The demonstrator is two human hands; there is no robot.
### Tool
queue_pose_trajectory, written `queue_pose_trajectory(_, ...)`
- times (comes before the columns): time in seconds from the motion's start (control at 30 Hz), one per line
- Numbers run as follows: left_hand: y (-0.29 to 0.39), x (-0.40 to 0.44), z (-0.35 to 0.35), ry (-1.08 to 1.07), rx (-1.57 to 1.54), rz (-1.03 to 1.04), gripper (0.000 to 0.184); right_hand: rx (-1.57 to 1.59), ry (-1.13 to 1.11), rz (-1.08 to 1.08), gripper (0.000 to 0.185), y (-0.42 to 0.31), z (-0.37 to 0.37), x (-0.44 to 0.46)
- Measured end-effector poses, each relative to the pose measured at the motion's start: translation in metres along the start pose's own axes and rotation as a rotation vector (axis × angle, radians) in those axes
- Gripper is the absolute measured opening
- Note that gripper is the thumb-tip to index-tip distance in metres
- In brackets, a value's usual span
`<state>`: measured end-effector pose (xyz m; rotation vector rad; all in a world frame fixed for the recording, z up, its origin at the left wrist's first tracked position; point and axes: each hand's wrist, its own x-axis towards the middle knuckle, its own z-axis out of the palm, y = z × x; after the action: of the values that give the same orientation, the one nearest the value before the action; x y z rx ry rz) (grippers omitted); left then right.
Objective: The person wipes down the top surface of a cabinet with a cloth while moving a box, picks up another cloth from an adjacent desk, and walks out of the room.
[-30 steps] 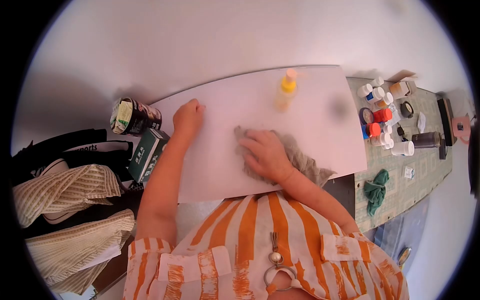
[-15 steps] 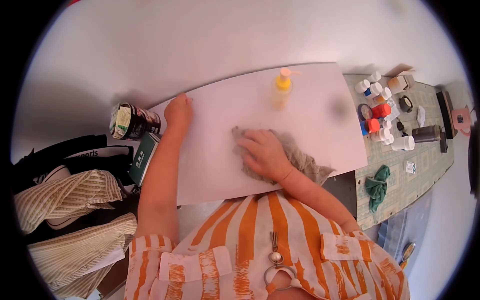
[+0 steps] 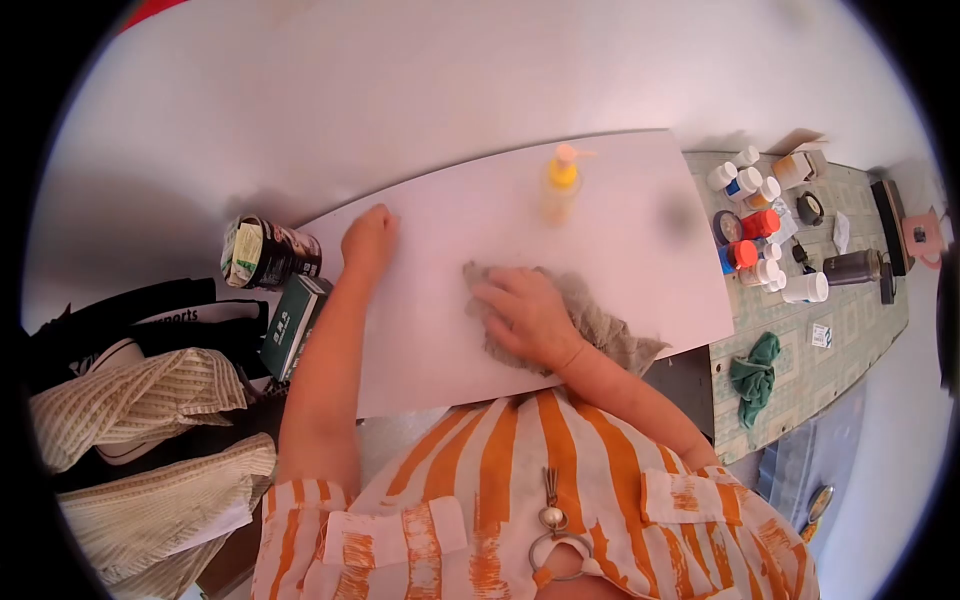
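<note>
My left hand (image 3: 370, 240) is closed in a fist on the white tabletop (image 3: 430, 220), near its back left edge, with nothing visible in it. A crumpled grey-brown cloth (image 3: 610, 335) lies near the front of the tabletop. My right hand (image 3: 525, 315) rests on top of that cloth, fingers a little bent and apart, the palm hiding part of the fabric. Behind the cloth a clear pump bottle (image 3: 561, 185) with a yellow collar and pink pump head stands upright, touched by neither hand.
Left of the tabletop are a dark tub (image 3: 285, 255), a green box (image 3: 293, 325) and piled striped fabric (image 3: 150, 400). On the patterned table (image 3: 840, 350) to the right are several white-capped and red-capped bottles, a dark cylinder (image 3: 852, 267) and a green cloth (image 3: 755, 380).
My left fist has shifted left and back, then returned part of the way right and forward. My right hand and the cloth have stayed nearly in place.
</note>
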<state>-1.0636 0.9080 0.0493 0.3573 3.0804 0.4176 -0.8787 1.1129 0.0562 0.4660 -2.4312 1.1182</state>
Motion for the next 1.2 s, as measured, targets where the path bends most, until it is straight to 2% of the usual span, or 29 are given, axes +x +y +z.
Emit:
queue_pose_trajectory(0.07, 0.000, -0.004, -0.002, -0.080, -0.029, 0.011, 0.020, 0.006, -0.010, 0.016, 0.035, 0.000, 0.001, -0.001)
queue_pose_trajectory(0.27, -0.014, 0.019, -0.001, 0.080, -0.013, 0.018, 0.024, 0.008, -0.018, -0.004, 0.035, 0.002, 0.002, -0.002)
queue_pose_trajectory(0.33, -0.016, 0.017, 0.003, -0.057, -0.051, 0.070, 0.022, -0.006, 0.006, -0.001, 0.035, 0.002, 0.004, -0.002)
queue_pose_trajectory(0.47, -0.006, 0.008, -0.002, -0.066, -0.074, 0.037, 0.022, -0.003, -0.022, 0.012, 0.035, 0.002, 0.002, -0.003)
queue_pose_trajectory(0.53, -0.008, 0.021, -0.004, 0.013, -0.031, -0.008, 0.024, 0.000, -0.024, 0.003, 0.034, 0.003, 0.003, -0.002)
queue_pose_trajectory(0.67, -0.003, 0.027, -0.001, 0.034, 0.067, -0.051, 0.023, -0.001, -0.020, -0.001, 0.034, 0.001, 0.003, -0.002)
queue_pose_trajectory(0.77, 0.001, 0.019, 0.000, -0.062, 0.012, 0.070, 0.023, -0.022, -0.022, 0.011, 0.034, 0.002, 0.003, -0.002)
queue_pose_trajectory(0.83, 0.001, 0.019, -0.002, 0.011, -0.053, 0.012, 0.024, 0.004, -0.030, 0.006, 0.034, 0.004, 0.005, -0.003)
queue_pose_trajectory(0.97, 0.000, 0.033, -0.002, 0.021, -0.003, -0.078, 0.023, 0.001, -0.022, 0.000, 0.035, 0.001, 0.002, -0.001)
queue_pose_trajectory(1.13, 0.012, 0.020, 0.005, -0.001, -0.041, 0.059, 0.023, -0.007, 0.002, -0.002, 0.035, 0.001, 0.002, -0.002)
queue_pose_trajectory(1.2, 0.005, 0.030, -0.002, -0.007, -0.025, -0.001, 0.023, 0.008, -0.013, 0.004, 0.036, 0.002, 0.002, -0.003)
